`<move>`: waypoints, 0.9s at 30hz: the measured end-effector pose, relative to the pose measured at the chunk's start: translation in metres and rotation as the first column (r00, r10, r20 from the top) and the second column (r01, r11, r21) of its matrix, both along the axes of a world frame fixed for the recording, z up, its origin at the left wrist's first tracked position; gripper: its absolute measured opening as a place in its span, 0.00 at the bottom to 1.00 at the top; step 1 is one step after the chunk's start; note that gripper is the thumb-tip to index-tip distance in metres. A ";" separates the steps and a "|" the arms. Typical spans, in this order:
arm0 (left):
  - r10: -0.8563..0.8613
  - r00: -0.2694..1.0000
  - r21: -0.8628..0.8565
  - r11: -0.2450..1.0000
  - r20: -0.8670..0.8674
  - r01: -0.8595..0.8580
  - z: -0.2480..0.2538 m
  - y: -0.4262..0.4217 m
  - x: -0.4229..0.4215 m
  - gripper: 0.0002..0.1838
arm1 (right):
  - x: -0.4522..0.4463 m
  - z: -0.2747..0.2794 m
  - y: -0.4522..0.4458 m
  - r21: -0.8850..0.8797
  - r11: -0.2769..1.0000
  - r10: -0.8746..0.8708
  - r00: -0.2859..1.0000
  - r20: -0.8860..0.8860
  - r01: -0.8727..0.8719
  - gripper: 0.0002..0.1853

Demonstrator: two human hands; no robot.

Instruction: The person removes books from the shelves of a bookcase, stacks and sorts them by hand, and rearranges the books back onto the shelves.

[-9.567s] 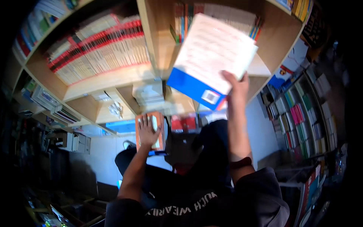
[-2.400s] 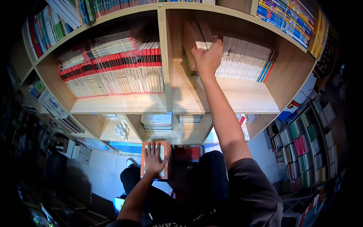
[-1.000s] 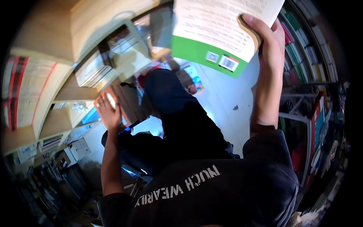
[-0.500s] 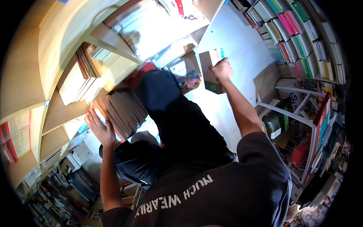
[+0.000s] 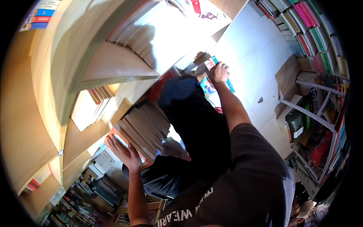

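My left hand (image 5: 125, 154) lies with its fingers spread flat on the orange cover at the near end of a row of books (image 5: 141, 126), which stands beside my legs. My right hand (image 5: 220, 73) is lowered beyond my knee, its fingers curled at a dark book with a colourful strip (image 5: 211, 62). Under that hand and forearm, a colourful illustrated cover (image 5: 208, 87) shows partly; my arm and leg hide the rest.
Wooden shelves (image 5: 117, 68) holding books rise on the left. A white metal rack (image 5: 308, 113) with packages stands at the right, below a bookcase (image 5: 302, 36) at the upper right. Pale tiled floor (image 5: 249, 56) runs between them.
My right hand came down from holding up a green-and-white book to floor level, then moved slightly left with the book. The view has swung right and down; my left hand stays on the orange cover.
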State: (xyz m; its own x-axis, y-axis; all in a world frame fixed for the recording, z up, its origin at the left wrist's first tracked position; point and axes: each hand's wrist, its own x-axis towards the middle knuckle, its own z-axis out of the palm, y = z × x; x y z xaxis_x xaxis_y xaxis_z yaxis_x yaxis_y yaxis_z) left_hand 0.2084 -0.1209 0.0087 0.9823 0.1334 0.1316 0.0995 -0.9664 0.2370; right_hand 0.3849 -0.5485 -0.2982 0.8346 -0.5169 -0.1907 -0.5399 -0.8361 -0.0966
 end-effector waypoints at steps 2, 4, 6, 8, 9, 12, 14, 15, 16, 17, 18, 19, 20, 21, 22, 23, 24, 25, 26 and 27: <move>-0.011 1.000 0.009 1.000 -0.006 0.011 -0.001 0.001 0.000 0.41 | -0.003 0.001 0.016 -0.067 0.997 0.026 1.000 -0.009 -0.027 0.23; -0.021 1.000 0.017 1.000 -0.010 0.021 -0.004 0.003 0.000 0.41 | -0.006 -0.007 0.025 -0.140 0.988 0.058 0.998 -0.003 -0.058 0.22; -0.035 0.999 0.013 0.999 -0.001 0.035 -0.005 0.004 -0.001 0.41 | -0.006 -0.012 0.036 -0.145 0.987 0.065 0.998 -0.021 -0.067 0.23; -0.031 0.999 0.013 0.999 -0.008 0.031 -0.005 0.003 -0.001 0.41 | -0.009 -0.015 0.049 -0.206 0.972 0.107 0.993 -0.043 -0.114 0.24; -0.023 1.000 0.013 1.000 -0.014 0.023 -0.004 0.001 -0.002 0.41 | -0.012 -0.022 0.053 -0.265 0.956 0.127 0.992 -0.008 -0.124 0.22; 0.008 0.999 -0.004 1.000 -0.039 -0.008 0.000 -0.004 -0.001 0.41 | -0.021 -0.043 0.069 -0.273 0.953 0.155 0.986 0.063 -0.132 0.22; 0.006 0.999 -0.016 1.000 -0.034 -0.006 -0.001 -0.004 0.000 0.41 | -0.027 -0.056 0.082 -0.356 0.920 0.169 0.986 -0.011 -0.162 0.22; 0.003 1.000 -0.030 1.000 -0.026 -0.004 -0.002 -0.004 0.000 0.41 | -0.031 -0.070 0.091 -0.310 0.937 0.169 0.986 0.007 -0.158 0.22; 0.004 1.000 -0.027 1.000 -0.019 -0.005 -0.002 -0.004 0.001 0.41 | -0.033 -0.072 0.100 -0.279 0.948 0.153 0.988 -0.021 -0.152 0.22; -0.005 1.000 -0.010 1.000 -0.022 0.005 -0.002 -0.003 0.000 0.41 | -0.036 -0.074 0.110 -0.247 0.958 0.137 0.989 -0.051 -0.145 0.22; -0.017 0.999 0.010 1.000 -0.029 0.017 -0.001 -0.003 0.002 0.41 | -0.039 -0.078 0.114 -0.192 0.967 0.144 0.979 -0.143 -0.170 0.23; -0.020 0.999 0.020 1.000 -0.033 0.021 -0.001 -0.003 0.004 0.41 | -0.041 -0.084 0.116 -0.182 0.969 0.142 0.979 -0.145 -0.167 0.23; -0.019 0.999 0.009 1.000 -0.034 0.019 0.000 -0.004 0.004 0.41 | -0.047 -0.090 0.117 -0.151 0.966 0.198 0.977 -0.076 -0.207 0.23; -0.014 0.999 -0.003 1.000 -0.041 0.014 0.001 -0.005 0.002 0.41 | -0.054 -0.087 0.119 -0.123 0.960 0.253 0.968 -0.008 -0.252 0.23; -0.008 0.998 0.007 1.000 -0.055 0.008 0.003 -0.005 0.003 0.42 | -0.056 -0.084 0.116 -0.027 0.964 0.264 0.964 -0.003 -0.264 0.23; -0.010 0.998 0.005 1.000 -0.063 0.011 0.003 -0.006 0.003 0.42 | -0.057 -0.082 0.111 -0.027 0.965 0.262 0.965 -0.011 -0.262 0.23; 0.000 0.998 -0.018 1.000 -0.065 -0.001 0.003 -0.008 0.003 0.42 | -0.058 -0.080 0.107 0.021 0.958 0.286 0.957 0.043 -0.288 0.23; 0.009 0.998 -0.040 0.999 -0.067 -0.012 0.003 -0.009 0.003 0.42 | -0.059 -0.078 0.103 0.067 0.947 0.307 0.947 0.099 -0.314 0.23; 0.006 0.997 -0.042 0.999 -0.072 -0.010 0.003 -0.008 0.002 0.42 | -0.059 -0.077 0.093 0.168 0.921 0.339 0.936 0.096 -0.351 0.25; 0.002 0.997 -0.047 0.999 -0.072 -0.005 0.004 -0.007 0.001 0.42 | -0.054 -0.064 0.079 0.168 0.922 0.337 0.937 0.091 -0.348 0.25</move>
State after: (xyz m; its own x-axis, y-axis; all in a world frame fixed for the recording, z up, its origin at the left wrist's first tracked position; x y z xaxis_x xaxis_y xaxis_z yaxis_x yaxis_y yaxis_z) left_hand 0.2096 -0.1277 0.0123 0.9885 0.1415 0.0541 0.1215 -0.9538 0.2746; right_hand 0.3308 -0.4698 -0.3617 0.9672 -0.1597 -0.1977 -0.2125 -0.9349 -0.2843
